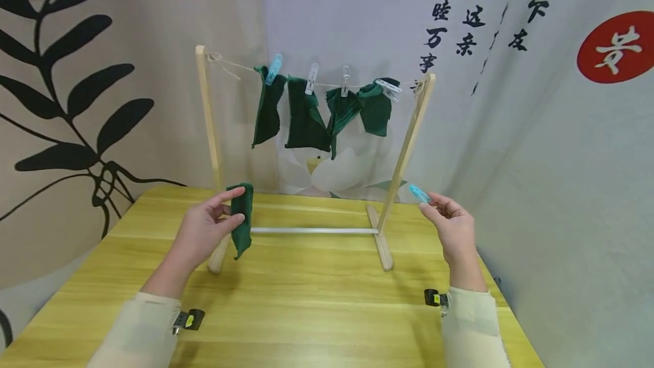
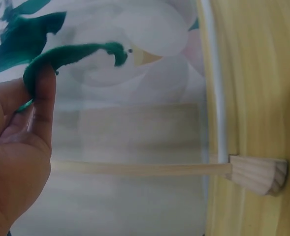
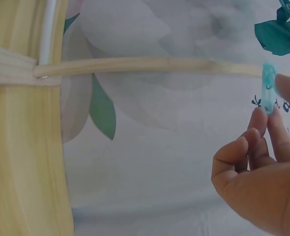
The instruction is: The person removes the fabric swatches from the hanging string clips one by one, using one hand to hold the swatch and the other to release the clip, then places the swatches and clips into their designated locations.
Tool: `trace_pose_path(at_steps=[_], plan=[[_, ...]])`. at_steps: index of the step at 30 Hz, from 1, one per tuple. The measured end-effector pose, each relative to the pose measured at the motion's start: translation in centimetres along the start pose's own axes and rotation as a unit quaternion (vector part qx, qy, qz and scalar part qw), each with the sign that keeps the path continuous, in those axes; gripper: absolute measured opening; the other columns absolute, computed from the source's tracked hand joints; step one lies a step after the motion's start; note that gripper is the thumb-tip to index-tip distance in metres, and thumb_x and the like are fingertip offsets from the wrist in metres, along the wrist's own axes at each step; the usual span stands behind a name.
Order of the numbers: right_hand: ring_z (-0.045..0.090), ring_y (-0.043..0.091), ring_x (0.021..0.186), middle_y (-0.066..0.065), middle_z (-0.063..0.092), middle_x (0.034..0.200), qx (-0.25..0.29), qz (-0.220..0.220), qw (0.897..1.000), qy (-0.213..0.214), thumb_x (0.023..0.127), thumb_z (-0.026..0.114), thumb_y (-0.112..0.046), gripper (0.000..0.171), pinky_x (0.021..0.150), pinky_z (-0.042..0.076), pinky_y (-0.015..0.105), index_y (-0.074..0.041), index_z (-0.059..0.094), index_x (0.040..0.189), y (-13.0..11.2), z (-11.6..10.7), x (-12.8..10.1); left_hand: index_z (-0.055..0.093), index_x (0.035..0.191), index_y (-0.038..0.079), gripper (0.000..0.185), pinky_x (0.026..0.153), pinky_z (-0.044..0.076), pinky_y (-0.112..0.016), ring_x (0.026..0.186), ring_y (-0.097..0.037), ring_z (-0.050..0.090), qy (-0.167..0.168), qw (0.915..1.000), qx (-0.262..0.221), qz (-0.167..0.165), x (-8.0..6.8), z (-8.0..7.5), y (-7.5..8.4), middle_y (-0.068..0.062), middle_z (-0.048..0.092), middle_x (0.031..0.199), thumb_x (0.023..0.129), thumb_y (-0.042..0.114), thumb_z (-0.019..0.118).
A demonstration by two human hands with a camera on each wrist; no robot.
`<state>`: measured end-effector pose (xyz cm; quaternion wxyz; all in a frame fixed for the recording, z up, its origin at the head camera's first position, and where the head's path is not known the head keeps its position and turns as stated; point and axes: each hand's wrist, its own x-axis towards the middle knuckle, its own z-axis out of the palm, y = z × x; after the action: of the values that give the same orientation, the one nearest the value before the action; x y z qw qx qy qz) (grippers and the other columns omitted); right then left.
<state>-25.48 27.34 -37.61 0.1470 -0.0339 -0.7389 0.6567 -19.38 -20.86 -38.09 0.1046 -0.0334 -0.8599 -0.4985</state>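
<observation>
Soft, even light, faint shadows on the tabletop [image 1: 306, 311], hazy wrist views.

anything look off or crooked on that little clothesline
Yes, slightly: near the right end of the line, the rightmost clip lies nearly sideways on a bunched cloth, while the neighbouring clip stands upright. I see no spill or obvious breakage.

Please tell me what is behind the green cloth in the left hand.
Behind the green cloth, the head view shows the table and white bar. Cloth and left hand cover the bar's left end there; the left wrist view shows it meeting a wooden foot.
</observation>
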Motion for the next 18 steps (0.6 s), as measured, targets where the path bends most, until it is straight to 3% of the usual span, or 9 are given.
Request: trace_pose_path(at_steps=[6,14,18], plan=[[0.052,0.011,0.093,-0.011,0.064,0.1,-0.042,0.001,0.999,-0.01,0.083,0.08,-0.033,0.047,0.076,0.049,0.017,-0.012,0.069,0.124,0.8,-0.3,0.1,0.052,0.141,0.041,0.056,0.069,0.053,-0.023,0.092,-0.017,0.067,-0.033,0.9993,0.015,-0.005,0.1,0.5,-0.4,-0.008,0.072,0.103,0.092,0.024,0.072],[0.048,0.012,0.094,-0.012,0.062,0.104,-0.09,0.015,0.995,-0.029,0.084,0.077,-0.041,0.051,0.073,0.047,0.017,-0.015,0.068,0.126,1.8,-0.6,-0.1,0.055,0.14,0.033,0.055,0.071,0.054,-0.023,0.096,-0.022,0.064,-0.062,0.9973,0.038,-0.006,0.0,0.9,-1.1,-0.009,0.068,0.109,0.091,0.014,0.072],[0.047,0.012,0.092,-0.012,0.061,0.106,-0.115,0.006,0.992,-0.051,0.085,0.077,-0.042,0.051,0.069,0.045,0.019,-0.015,0.067,0.126,2.4,-0.9,0.1,0.055,0.141,0.029,0.054,0.069,0.056,-0.023,0.101,-0.025,0.065,-0.085,0.9954,0.044,0.003,0.0,0.9,-1.6,-0.017,0.055,0.141,0.092,0.011,0.07]])
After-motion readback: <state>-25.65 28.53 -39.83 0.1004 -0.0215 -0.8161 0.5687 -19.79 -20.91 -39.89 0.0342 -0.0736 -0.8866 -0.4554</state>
